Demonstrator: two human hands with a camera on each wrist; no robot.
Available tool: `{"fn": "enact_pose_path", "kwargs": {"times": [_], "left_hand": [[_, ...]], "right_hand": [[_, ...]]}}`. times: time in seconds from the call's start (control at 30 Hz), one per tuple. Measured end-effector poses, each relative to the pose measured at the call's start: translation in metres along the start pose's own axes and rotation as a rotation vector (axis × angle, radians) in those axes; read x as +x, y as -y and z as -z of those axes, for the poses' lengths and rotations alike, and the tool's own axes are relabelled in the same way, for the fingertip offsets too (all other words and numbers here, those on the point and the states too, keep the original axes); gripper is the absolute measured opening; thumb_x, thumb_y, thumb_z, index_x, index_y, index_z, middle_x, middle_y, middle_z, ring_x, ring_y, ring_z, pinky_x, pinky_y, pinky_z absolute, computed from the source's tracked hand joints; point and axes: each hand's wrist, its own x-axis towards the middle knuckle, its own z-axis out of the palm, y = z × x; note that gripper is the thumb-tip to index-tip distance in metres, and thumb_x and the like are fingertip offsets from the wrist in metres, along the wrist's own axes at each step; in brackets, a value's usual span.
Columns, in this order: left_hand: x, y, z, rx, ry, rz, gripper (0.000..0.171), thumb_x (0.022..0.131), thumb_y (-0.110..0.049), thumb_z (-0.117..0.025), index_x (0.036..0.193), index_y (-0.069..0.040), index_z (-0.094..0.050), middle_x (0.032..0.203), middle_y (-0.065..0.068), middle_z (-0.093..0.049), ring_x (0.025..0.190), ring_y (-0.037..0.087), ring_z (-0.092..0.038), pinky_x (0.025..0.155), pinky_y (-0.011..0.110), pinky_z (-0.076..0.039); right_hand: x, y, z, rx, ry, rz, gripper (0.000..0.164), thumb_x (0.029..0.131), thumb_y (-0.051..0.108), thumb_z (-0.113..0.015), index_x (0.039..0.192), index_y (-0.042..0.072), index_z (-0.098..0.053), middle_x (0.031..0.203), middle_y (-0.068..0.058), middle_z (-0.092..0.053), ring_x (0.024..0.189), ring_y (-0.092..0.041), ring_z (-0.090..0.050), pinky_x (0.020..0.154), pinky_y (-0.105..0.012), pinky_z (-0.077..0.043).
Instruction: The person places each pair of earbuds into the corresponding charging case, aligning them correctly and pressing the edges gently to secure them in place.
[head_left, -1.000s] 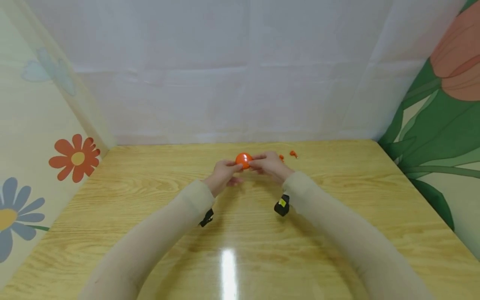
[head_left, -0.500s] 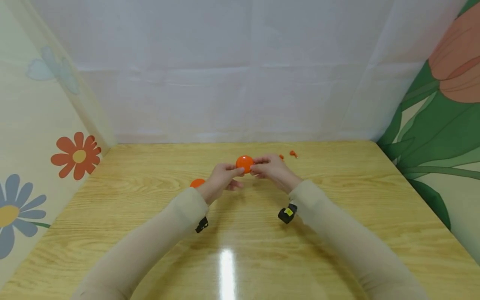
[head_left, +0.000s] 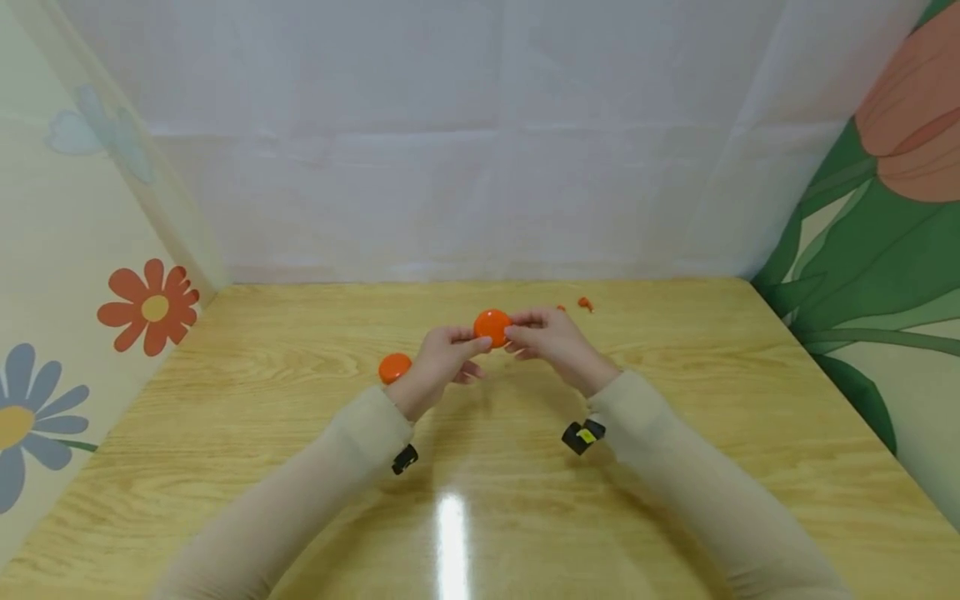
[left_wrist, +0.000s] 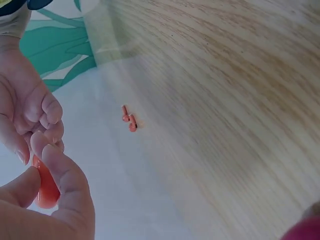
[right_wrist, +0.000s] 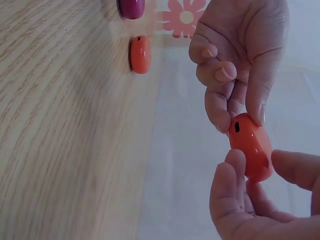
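Note:
Both hands hold one glossy orange earbud case (head_left: 492, 327) above the table. My left hand (head_left: 441, 363) pinches its left side between thumb and fingers. From the other side, the thumb and fingers of my right hand (head_left: 553, 340) pinch its right edge. In the right wrist view the held case (right_wrist: 252, 150) shows a small dark port. A second orange case (head_left: 393, 367) lies on the table beside the left wrist. Beyond the right hand lie two orange earbuds, one earbud (head_left: 586, 304) in plain sight and the other earbud (head_left: 561, 308) partly hidden.
The wooden table (head_left: 300, 333) ends at a white backdrop (head_left: 480, 167), with flower-patterned panels at both sides. A purple object (right_wrist: 132, 7) stands beside the second case at the edge of the right wrist view.
Both hands and the held case have come slightly nearer the person. The second orange case, hidden behind the left arm a second ago, now shows.

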Motion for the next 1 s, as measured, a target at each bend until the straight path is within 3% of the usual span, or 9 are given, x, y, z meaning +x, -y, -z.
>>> {"fn": "enact_pose_path", "kwargs": {"times": [0.17, 0.37, 0.83, 1.0], "left_hand": [[-0.006, -0.002, -0.001, -0.005, 0.002, -0.024, 0.033, 0.101, -0.018, -0.062, 0.127, 0.003, -0.062, 0.127, 0.024, -0.065, 0.059, 0.007, -0.063, 0.062, 0.023, -0.053], [-0.014, -0.003, -0.002, 0.017, 0.012, -0.049, 0.028, 0.1, -0.019, -0.064, 0.122, 0.0, -0.066, 0.123, 0.021, -0.067, 0.062, 0.01, -0.065, 0.072, 0.033, -0.057], [-0.027, 0.002, -0.006, 0.001, 0.014, -0.148, 0.026, 0.1, -0.014, -0.062, 0.12, 0.003, -0.066, 0.1, 0.012, -0.071, 0.059, 0.009, -0.064, 0.059, 0.023, -0.051], [-0.028, 0.003, -0.008, -0.003, -0.006, -0.152, 0.029, 0.101, -0.011, -0.061, 0.124, 0.006, -0.064, 0.112, 0.024, -0.069, 0.056, 0.007, -0.062, 0.056, 0.022, -0.049]], "right_hand": [[-0.007, 0.004, -0.003, -0.044, -0.044, 0.058, 0.034, 0.103, 0.014, -0.057, 0.124, -0.012, -0.058, 0.103, -0.016, -0.07, 0.077, -0.009, -0.065, 0.075, -0.025, -0.057], [-0.011, 0.004, -0.007, -0.06, -0.108, 0.092, 0.028, 0.101, 0.014, -0.059, 0.113, -0.012, -0.061, 0.086, -0.008, -0.067, 0.07, -0.009, -0.061, 0.068, -0.024, -0.055], [-0.017, -0.006, -0.018, -0.085, -0.167, 0.133, 0.019, 0.103, 0.014, -0.056, 0.1, -0.005, -0.058, 0.078, -0.004, -0.059, 0.067, -0.015, -0.054, 0.062, -0.024, -0.048], [-0.018, -0.007, -0.023, -0.093, -0.173, 0.129, 0.019, 0.105, 0.014, -0.053, 0.101, -0.005, -0.054, 0.079, -0.005, -0.057, 0.067, -0.015, -0.052, 0.063, -0.028, -0.048]]}}
